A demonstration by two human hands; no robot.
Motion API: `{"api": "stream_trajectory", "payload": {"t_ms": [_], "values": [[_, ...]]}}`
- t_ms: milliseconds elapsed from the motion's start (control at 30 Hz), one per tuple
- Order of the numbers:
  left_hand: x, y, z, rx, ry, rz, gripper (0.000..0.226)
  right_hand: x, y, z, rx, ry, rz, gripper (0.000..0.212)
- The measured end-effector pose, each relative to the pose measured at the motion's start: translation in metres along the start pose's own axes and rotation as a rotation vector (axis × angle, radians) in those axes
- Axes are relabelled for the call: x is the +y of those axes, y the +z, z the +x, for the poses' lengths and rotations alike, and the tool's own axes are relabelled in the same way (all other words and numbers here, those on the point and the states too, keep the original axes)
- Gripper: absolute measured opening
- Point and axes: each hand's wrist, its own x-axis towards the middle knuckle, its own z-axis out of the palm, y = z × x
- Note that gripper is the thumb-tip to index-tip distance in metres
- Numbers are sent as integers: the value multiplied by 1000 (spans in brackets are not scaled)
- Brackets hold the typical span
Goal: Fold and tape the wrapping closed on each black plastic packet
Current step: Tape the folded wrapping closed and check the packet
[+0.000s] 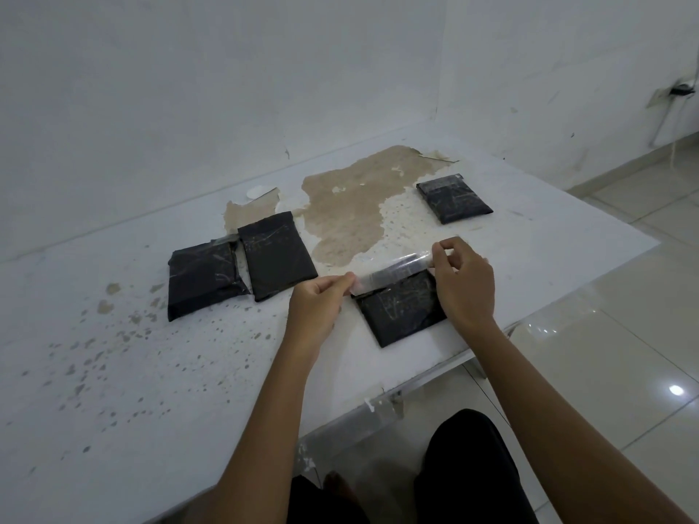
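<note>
At the left of the worn white table (113,372), two black packets are laid side by side, touching: the far-left packet (204,281), on which clear tape is visible along its upper edge, and the second packet (278,255), whose tape cannot be confirmed from this view.

Nearer the centre, the left hand (317,300) is held with thumb and fingers pinched on the left end of a strip of clear tape (395,270). The strip is stretched taut across the far edge of the packet in work (403,312), which is lying flat close to the table's near edge. The right end of the strip is pinched by the right hand (463,285). Whether the tape is already stuck to the wrapping is hard to judge; it appears to sit just above the fold.

At the far right, a fourth packet (454,198) is set well apart, with a taped band visible at its top.

Progress is judged as late: pressing down this strip remains, and possibly a check of the second packet.
</note>
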Motion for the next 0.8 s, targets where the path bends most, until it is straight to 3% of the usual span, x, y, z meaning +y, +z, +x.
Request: {"api": "stream_trajectory", "payload": {"t_ms": [200, 300, 600, 800], "values": [[-1, 1, 4, -14, -16, 49, 25, -2, -2, 1, -21, -41, 106, 15], [-1, -1, 6, -30, -37, 59, 26, -3, -1, 1, -89, 13, 74, 16], [-10, 0, 4, 7, -6, 74, 32, -5, 2, -5, -82, 13, -101, 15], [-11, 0, 5, -1, -15, 78, 30, -4, -2, -4, -87, -20, 10, 13]]}}
